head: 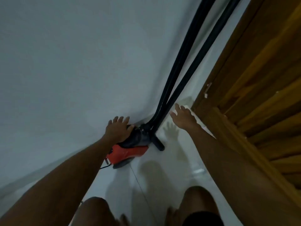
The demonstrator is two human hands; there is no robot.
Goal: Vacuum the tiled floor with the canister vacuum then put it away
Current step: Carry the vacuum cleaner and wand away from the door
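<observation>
A red and black canister vacuum [130,151] stands on the white tiled floor [171,168] in the corner against a pale wall. Its black hose and wand [184,66] rise steeply along the wall and leave the frame at the top. The black floor nozzle [158,143] lies just right of the canister. My left hand [118,129] rests on the canister's dark top with the fingers spread. My right hand [183,116] hovers in the air to the right of the hose, fingers spread and holding nothing.
A wooden door and its frame [244,88] fill the right side. The pale wall [73,62] takes up the left. A thin black power cord [104,167] trails from the canister's rear. My knees show at the bottom edge.
</observation>
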